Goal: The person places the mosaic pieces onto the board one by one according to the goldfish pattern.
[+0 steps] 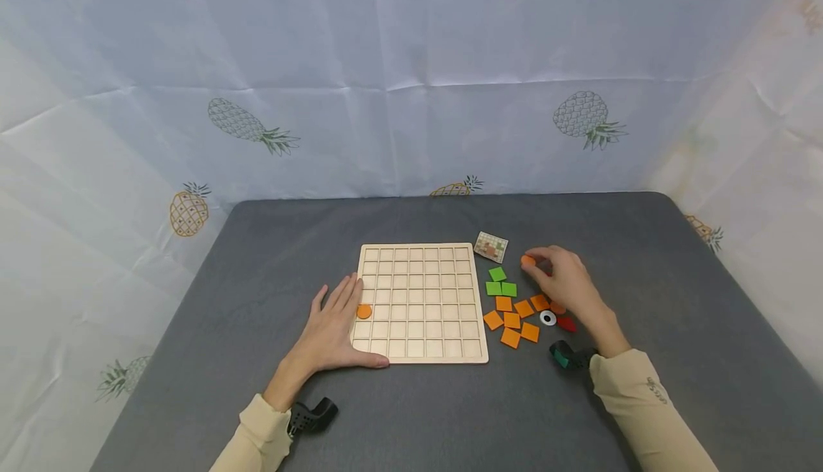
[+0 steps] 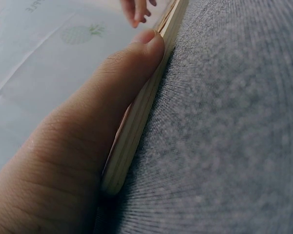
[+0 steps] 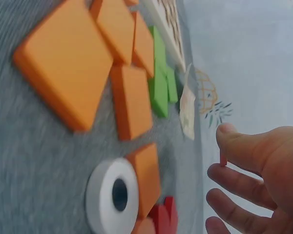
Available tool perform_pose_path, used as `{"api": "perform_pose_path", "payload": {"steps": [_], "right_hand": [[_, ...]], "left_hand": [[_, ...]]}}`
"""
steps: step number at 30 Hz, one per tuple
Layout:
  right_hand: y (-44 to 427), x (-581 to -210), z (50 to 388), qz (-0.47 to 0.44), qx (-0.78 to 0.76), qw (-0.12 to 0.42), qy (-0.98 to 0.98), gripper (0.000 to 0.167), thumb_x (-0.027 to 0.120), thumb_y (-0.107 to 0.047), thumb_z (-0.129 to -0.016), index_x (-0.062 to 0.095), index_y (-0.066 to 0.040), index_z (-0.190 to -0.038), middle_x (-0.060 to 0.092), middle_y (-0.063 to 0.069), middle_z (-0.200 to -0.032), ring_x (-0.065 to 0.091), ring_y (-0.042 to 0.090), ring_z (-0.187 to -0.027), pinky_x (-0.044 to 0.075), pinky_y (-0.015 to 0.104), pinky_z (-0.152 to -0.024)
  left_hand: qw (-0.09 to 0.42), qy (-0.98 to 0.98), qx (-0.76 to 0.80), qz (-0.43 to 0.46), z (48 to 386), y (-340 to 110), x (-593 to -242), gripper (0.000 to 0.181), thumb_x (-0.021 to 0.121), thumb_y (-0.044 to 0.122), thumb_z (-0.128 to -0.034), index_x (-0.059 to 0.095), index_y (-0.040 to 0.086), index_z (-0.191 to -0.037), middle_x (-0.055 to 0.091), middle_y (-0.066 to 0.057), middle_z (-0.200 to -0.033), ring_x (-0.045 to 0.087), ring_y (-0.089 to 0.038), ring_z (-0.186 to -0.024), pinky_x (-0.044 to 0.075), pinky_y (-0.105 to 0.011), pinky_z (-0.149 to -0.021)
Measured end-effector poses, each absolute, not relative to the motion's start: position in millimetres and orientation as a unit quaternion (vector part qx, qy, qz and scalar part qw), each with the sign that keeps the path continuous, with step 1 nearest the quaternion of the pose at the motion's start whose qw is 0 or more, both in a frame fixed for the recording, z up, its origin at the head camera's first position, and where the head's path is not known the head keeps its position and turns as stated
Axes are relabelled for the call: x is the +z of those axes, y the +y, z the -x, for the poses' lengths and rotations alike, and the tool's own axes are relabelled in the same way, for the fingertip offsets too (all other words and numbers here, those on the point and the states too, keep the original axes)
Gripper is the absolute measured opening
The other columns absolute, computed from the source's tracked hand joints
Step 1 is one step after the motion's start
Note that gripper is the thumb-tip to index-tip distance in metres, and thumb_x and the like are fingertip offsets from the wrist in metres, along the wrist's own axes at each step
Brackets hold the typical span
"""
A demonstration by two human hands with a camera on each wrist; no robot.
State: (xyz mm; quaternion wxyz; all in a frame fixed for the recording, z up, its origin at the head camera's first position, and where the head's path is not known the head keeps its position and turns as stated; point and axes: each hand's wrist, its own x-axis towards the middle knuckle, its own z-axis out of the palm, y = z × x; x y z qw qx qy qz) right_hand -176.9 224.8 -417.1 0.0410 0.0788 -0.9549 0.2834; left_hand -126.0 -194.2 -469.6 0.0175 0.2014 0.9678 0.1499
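A square wooden grid board point(image 1: 418, 309) lies flat on the table. My left hand point(image 1: 329, 335) rests at its near left corner, fingers straight along the left side. In the left wrist view the thumb point(image 2: 95, 105) presses against the board's edge point(image 2: 139, 126). One orange disc point(image 1: 363, 311) sits in a cell by the left side. Right of the board, above the loose pieces, my right hand point(image 1: 571, 285) pinches another orange disc point(image 1: 528, 260) between thumb and forefinger. Only a thin rim of that disc point(image 3: 223, 157) shows in the right wrist view.
Several orange squares point(image 1: 511, 320) and green squares point(image 1: 498, 274) lie right of the board. Beside them are a white ring piece with a black centre point(image 1: 548, 318) and red pieces point(image 1: 566, 324). A small pattern card point(image 1: 491, 247) touches or nearly touches the board's far right corner.
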Motion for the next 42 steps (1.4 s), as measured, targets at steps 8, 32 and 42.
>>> {"api": "perform_pose_path", "payload": {"steps": [8, 32, 42], "right_hand": [[205.0, -412.2, 177.8, -0.105, 0.313, 0.047, -0.943, 0.032, 0.067, -0.013, -0.099, 0.069, 0.005, -0.126, 0.069, 0.027, -0.116, 0.066, 0.043, -0.103, 0.057, 0.057, -0.088], [115.4, -407.8, 186.4, -0.215, 0.368, 0.055, -0.903, 0.032, 0.071, -0.010, -0.095, 0.071, 0.004, -0.124, 0.071, 0.019, -0.105, 0.065, 0.033, -0.092, 0.053, 0.041, -0.078], [69.1, -409.3, 188.3, -0.253, 0.368, 0.017, -0.894, 0.029, 0.069, -0.012, -0.098, 0.072, 0.002, -0.123, 0.073, 0.016, -0.113, 0.069, 0.029, -0.098, 0.058, 0.040, -0.084]], "left_hand": [[0.018, 0.969, 0.149, -0.197, 126.0, -194.3, -469.6, 0.146, 0.067, 0.090, -0.0614, 0.012, 0.004, -0.164, 0.011, -0.014, -0.173, 0.018, -0.034, -0.160, 0.012, -0.066, -0.124], [0.016, 0.967, 0.158, -0.198, 127.7, -193.4, -470.1, 0.148, 0.068, 0.091, -0.0606, 0.010, 0.003, -0.164, 0.011, -0.015, -0.173, 0.017, -0.033, -0.161, 0.011, -0.066, -0.124], [0.021, 0.968, 0.156, -0.195, 127.3, -193.0, -470.0, 0.148, 0.067, 0.091, -0.0606, 0.011, 0.002, -0.164, 0.012, -0.016, -0.173, 0.017, -0.034, -0.161, 0.012, -0.066, -0.124]]}}
